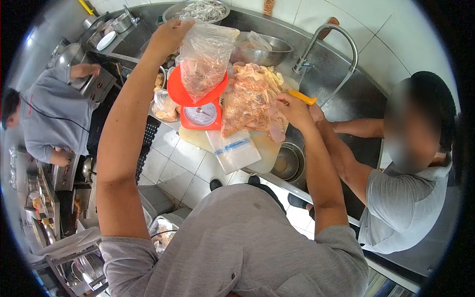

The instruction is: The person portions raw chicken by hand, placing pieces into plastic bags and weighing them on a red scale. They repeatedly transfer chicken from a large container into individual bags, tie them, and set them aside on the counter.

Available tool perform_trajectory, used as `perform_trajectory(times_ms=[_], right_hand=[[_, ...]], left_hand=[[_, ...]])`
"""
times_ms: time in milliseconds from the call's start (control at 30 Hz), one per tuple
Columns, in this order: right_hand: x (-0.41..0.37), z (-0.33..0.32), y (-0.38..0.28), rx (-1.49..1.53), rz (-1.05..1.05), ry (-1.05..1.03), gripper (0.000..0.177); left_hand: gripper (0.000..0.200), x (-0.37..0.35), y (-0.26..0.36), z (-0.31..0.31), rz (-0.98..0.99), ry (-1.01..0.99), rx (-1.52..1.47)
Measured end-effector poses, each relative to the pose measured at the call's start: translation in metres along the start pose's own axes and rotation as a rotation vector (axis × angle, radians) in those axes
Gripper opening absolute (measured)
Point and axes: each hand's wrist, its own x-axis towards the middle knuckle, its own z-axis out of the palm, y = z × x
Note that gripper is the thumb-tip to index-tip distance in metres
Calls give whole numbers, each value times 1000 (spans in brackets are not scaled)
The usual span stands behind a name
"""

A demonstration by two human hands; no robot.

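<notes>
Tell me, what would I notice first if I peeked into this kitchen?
The bright red scale in the middle, with the left hand holding a clear bag of pale meat on its pan. Right beside it lies a big pile of meat, which the right hand touches.

Bag held on the scale

The left hand [170, 32] grips the top of the bag [203, 64], whose bottom rests on the red scale [200, 109]. The right hand [294, 111] lies on the meat [250, 99], with a co-worker's yellow knife [303, 97] just beyond it.
</notes>
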Motion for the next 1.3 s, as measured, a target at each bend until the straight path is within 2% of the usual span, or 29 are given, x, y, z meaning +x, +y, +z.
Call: perform_trajectory(times_ms=[67, 100, 200, 300, 400, 500, 600, 667, 733, 833, 900, 967, 1033, 1100, 1200, 1267, 1300], right_hand=[[-5, -8, -10, 20, 70, -23, 24], [-2, -12, -18, 30, 92, -38, 24], [20, -26, -78, 45, -92, 77, 22], [65, -27, -137, 110, -487, 277, 19], [117, -10, -183, -27, -694, 343, 20], [147, -6, -219, -283, -467, -256, 21], [159, 10, -236, -333, -86, -710, 21], [165, 41, -247, -650, 117, -601, 23], [172, 62, -239, -825, 103, -528, 24], [176, 78, -208, -875, -248, -497, 25], [174, 78, -194, -898, -476, -471, 27], [169, 70, -191, -854, -472, -320, 22], [175, 66, -187, -897, -489, -305, 20], [196, 66, -184, -1031, -531, -426, 19], [170, 38, -209, -802, -562, -386, 23], [160, 25, -220, -688, -472, -364, 22], [158, 19, -225, -631, -427, -350, 21]], left_hand=[[59, -9, 12, 1, 17, 90, -44], [57, 0, 8, 3, 40, 73, -1], [53, 19, 1, 3, 42, 69, -15], [44, 49, -22, 13, 300, -82, 261], [33, 33, -5, 10, 395, -39, 405], [26, 17, 4, 2, 598, 53, 595], [25, 6, 11, 0, 369, 73, 320], [25, -1, 12, 2, 289, 67, 203], [27, -2, 5, 7, 274, 50, 154], [25, -4, -2, 12, 308, 75, 242], [25, -7, -1, 9, 247, 53, 183], [26, -9, 0, 6, 249, 65, 181], [26, -6, -2, 4, 255, 65, 148], [25, -4, -2, 2, 257, 60, 148], [24, -1, -2, -1, 279, 65, 205], [23, 5, -8, 2, 335, 97, 248], [24, 4, -8, 1, 269, 58, 185]])
